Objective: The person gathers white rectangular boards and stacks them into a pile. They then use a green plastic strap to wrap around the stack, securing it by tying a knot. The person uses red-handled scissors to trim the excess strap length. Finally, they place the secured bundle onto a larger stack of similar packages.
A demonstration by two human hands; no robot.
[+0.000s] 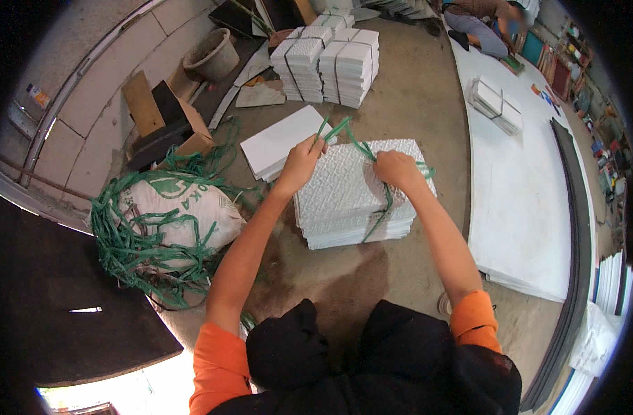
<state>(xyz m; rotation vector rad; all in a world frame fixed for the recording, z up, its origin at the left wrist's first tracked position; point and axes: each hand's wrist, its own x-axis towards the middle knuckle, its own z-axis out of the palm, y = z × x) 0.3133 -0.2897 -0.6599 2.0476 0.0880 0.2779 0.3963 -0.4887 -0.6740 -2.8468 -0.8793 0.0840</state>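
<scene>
While the left hand (303, 160) gripped the green strap (361, 146) and the right hand (397, 168) closed on it above the white stack (341, 180), right of the sack (223, 220), tying seemed unfinished; far bundles (350, 66) stood already bound.

Sack (204, 207) L of stack (341, 180), sheet (517, 207) R, bundles (345, 66) behind.

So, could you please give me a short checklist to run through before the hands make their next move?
1. Left hand grips the thin green plastic strap: ok.
2. Right hand on the strap, at the top of the rectangular stack of textured white panels: ok.
3. Stack rests on the brown-grey concrete floor: ok.
4. Strap lies flat across the top: not ok, part rises toward the left hand.
5. Strap runs fully underneath: cannot tell, the underside is hidden.
</scene>
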